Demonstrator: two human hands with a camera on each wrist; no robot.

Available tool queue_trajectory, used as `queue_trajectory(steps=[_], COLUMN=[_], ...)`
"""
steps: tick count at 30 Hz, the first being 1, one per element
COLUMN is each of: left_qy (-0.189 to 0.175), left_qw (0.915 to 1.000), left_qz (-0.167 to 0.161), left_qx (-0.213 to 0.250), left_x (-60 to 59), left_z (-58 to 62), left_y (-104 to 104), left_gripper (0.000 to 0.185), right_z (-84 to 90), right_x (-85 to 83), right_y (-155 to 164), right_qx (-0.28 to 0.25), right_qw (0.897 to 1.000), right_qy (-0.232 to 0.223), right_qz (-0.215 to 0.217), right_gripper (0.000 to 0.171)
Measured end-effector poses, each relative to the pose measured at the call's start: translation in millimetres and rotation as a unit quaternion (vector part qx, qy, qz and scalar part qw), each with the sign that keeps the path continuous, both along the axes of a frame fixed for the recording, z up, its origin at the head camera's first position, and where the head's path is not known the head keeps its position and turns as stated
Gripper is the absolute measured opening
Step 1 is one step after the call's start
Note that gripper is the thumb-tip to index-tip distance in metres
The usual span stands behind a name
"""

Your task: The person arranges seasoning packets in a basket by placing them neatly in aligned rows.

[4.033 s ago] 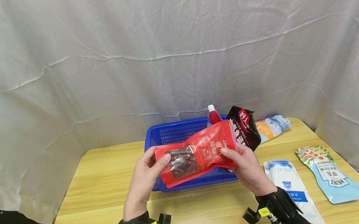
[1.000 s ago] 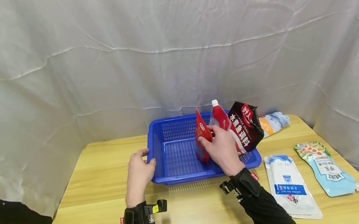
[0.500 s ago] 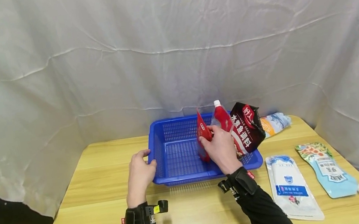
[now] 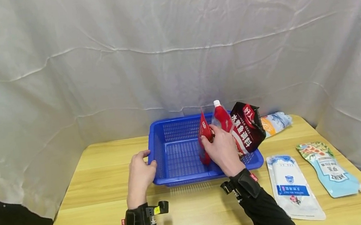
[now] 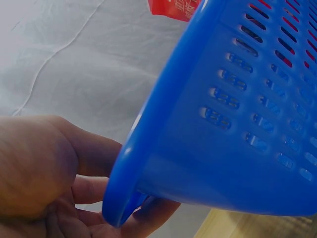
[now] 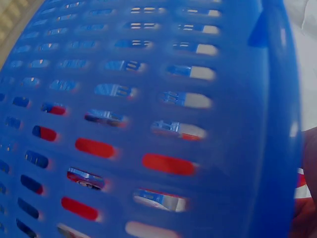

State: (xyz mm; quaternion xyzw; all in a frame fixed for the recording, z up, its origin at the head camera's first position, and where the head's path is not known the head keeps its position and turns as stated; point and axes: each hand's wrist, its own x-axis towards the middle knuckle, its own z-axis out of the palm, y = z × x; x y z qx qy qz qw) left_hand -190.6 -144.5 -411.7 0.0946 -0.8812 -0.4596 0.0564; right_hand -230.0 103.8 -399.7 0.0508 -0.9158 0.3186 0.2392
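Observation:
A blue slotted plastic basket [image 4: 165, 180] stands on the wooden table. My left hand [image 4: 140, 174] grips its left rim, and in the left wrist view the fingers [image 5: 153, 214] curl under the lip. Inside the basket, my right hand [image 4: 224, 150] pinches a red food pouch [image 4: 204, 147] that stands on edge, its narrow side towards me. Right of that pouch are a red spouted pouch [image 4: 223, 117] with a white cap and a black seasoning bag [image 4: 247, 128] leaning over the right rim. The right wrist view is mostly basket wall [image 6: 233, 148], with red showing through its slots.
On the table right of the basket lie a white sea salt bag [image 4: 293, 189] and a light blue Heinz spouted pouch [image 4: 333, 172]. A blue, white and orange packet [image 4: 276, 123] lies behind the black bag. Grey cloth [image 4: 172, 52] hangs around the table's back and sides.
Four seconds ago both hands held the red food pouch flat above the basket. It now stands inside, in the right hand alone; the left hand moved to the rim. The pouch's top has shifted slightly right.

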Motion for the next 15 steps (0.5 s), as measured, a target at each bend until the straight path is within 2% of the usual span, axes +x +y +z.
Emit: queue_trajectory(steps=[4, 8, 11, 15], left_qy=[-0.002, -0.004, -0.004, 0.003], left_qw=[1.0, 1.0, 1.0, 1.0], left_qz=[0.0, -0.001, -0.002, -0.003], left_qx=[0.001, 0.003, 0.002, -0.003], left_x=[0.3, 0.2, 0.0, -0.2], left_z=[0.2, -0.5, -0.7, -1.0], left_y=[0, 0, 0, -1], left_gripper=[0.047, 0.047, 0.047, 0.047], right_z=[2.9, 10.6, 18.9, 29.8], right_x=[6.7, 17.8, 27.6, 40.3], right_y=[2, 6, 11, 21], right_qx=[0.001, -0.011, -0.034, -0.07], right_qw=[1.0, 1.0, 0.999, 0.997], right_qy=[0.011, 0.001, -0.003, 0.014], right_qz=[0.004, 0.014, 0.025, 0.04], right_gripper=[0.05, 0.051, 0.054, 0.054])
